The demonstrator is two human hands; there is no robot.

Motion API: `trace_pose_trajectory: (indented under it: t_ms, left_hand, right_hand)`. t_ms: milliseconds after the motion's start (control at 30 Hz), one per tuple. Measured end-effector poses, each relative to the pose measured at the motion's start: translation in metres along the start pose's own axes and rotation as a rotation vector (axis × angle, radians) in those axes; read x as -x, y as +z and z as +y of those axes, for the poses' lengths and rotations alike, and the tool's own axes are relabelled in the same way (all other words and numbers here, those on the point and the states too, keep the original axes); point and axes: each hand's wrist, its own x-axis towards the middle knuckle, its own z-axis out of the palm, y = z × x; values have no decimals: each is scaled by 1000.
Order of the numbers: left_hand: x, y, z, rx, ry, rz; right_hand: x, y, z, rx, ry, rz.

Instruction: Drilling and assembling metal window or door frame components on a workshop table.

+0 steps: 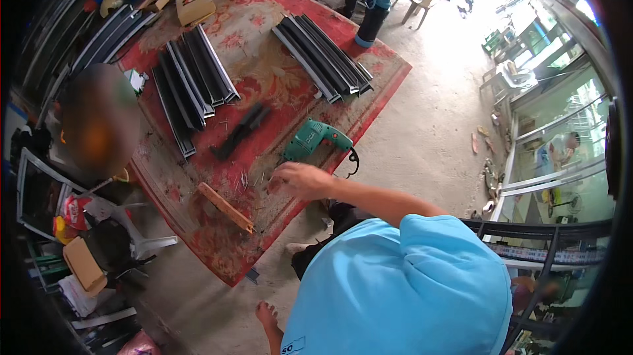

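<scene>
1. Where a red patterned cloth covers the bench (247, 45), a left group of dark metal bars (198, 75) lies side by side; they look sorted, with no joining visible.
2. Nearer the person, a rough wooden strip (225, 207) lies alone. Beyond it, a short dark piece (241, 132) sits apart from the bars, so it may be unfinished.
3. Small loose slivers, perhaps screws (244, 180), lie scattered between these, apparently unused.
4. Below the bench's near edge, the left hand (266, 315) hangs empty, its grip loosely apart.
5. Palm down over the bench, the right hand (300, 180) is just beside a green drill (306, 141); whether its grip is apart or together cannot be told.
6. Farther right, a second group of bars (323, 58) also looks laid in order; how much work remains is unclear.
</scene>
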Motion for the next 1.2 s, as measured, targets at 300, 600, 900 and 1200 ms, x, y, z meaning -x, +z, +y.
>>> trace_pose_trajectory:
  t_ms: [300, 600, 900, 1200]
  left_hand:
    - [48, 118, 21, -1394, 967, 12]
    - [113, 230, 105, -872, 466, -146]
    - [209, 307, 222, -1032, 472, -12]
    - [244, 363, 239, -1034, 685, -50]
  right_hand:
    - [68, -112, 114, -104, 171, 243]
    - [106, -190, 256, 11, 557, 697]
    - [92, -238, 353, 124, 889, 729]
    - [54, -251, 433, 325, 861, 273]
